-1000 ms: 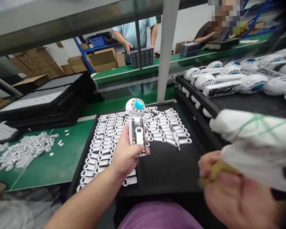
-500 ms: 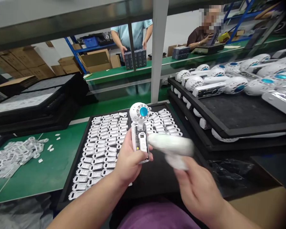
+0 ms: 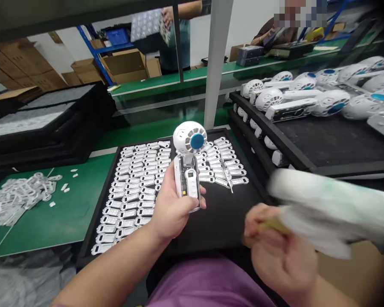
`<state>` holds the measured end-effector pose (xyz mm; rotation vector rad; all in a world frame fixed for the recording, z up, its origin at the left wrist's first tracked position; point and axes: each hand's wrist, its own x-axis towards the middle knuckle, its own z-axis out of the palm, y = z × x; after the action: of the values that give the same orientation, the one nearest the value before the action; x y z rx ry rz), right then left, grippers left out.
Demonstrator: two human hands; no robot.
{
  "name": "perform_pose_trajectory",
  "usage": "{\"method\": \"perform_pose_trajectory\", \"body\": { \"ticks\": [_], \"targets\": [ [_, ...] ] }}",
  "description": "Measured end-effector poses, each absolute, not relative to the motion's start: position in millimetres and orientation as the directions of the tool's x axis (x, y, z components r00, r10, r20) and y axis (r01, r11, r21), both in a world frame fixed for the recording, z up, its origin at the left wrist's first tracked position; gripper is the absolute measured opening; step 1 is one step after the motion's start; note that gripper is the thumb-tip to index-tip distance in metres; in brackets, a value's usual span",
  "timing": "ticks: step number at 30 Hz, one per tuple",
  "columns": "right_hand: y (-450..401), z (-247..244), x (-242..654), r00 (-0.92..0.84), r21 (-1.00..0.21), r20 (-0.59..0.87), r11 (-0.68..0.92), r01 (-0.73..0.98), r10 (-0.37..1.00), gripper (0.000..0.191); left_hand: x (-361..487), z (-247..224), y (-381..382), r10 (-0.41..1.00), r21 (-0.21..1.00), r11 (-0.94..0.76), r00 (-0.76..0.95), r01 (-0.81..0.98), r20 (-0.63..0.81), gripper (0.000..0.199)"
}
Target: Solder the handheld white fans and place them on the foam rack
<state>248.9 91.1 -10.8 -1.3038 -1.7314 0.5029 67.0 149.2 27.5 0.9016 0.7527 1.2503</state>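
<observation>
My left hand point(image 3: 174, 200) is wrapped round the handle of a white handheld fan point(image 3: 188, 170), held upright. The fan's round head has slots and a blue centre, and its handle front shows a small display and buttons. My right hand point(image 3: 280, 247) grips the tan handle of a blurred white roll-shaped tool point(image 3: 336, 209), out to the right and apart from the fan. What kind of tool it is, I cannot make out. Beneath the hands lies a black tray point(image 3: 217, 217) with rows of small white covers point(image 3: 128, 198) and a pair of tweezers point(image 3: 226, 175).
Stacked black trays point(image 3: 307, 140) with more white fans point(image 3: 329, 102) stand at the right. A pile of white plastic parts point(image 3: 22, 202) lies on the green bench point(image 3: 60, 226). Dark padded trays point(image 3: 45, 123) sit farther left. A grey post point(image 3: 216, 64) rises ahead; two people work beyond it.
My right hand has swung the white roll-shaped tool away from the fan to the right. The fan stays in my left hand. Across the bench, a person has lifted a clear-pocketed tray.
</observation>
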Motion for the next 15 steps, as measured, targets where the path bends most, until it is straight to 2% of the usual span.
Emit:
{"method": "perform_pose_trajectory", "body": {
  "ticks": [4, 8, 10, 12, 15],
  "targets": [
    [91.0, -6.4, 250.4, -0.197, -0.595, 0.442, 0.451, 0.665, 0.875, 0.011, 65.9, 25.8, 150.8, 0.986, 0.895, 0.063, 0.166, -0.442, 0.012, 0.063],
    [91.9, -1.7, 249.9, -0.019, -0.635, 0.583, 0.471, 0.612, 0.812, 0.027, 66.5, 28.2, 150.6, 0.99, 0.878, 0.069, 0.143, -0.475, -0.001, 0.069],
    [95.2, -1.9, 247.4, -0.067, -0.61, 0.555, 0.46, 0.645, 0.829, 0.026, 67.8, 29.1, 149.9, 0.988, 0.878, 0.061, 0.152, -0.475, 0.014, 0.071],
    [98.1, -2.4, 246.4, -0.192, -0.529, 0.489, 0.465, 0.71, 0.851, 0.017, 68.3, 28.0, 149.8, 0.982, 0.877, 0.096, 0.187, -0.471, -0.007, 0.069],
    [96.2, -1.7, 249.8, -0.182, -0.48, 0.515, 0.459, 0.748, 0.837, 0.014, 66.6, 24.6, 151.8, 0.974, 0.835, 0.15, 0.223, -0.53, -0.033, 0.064]
  ]
}}
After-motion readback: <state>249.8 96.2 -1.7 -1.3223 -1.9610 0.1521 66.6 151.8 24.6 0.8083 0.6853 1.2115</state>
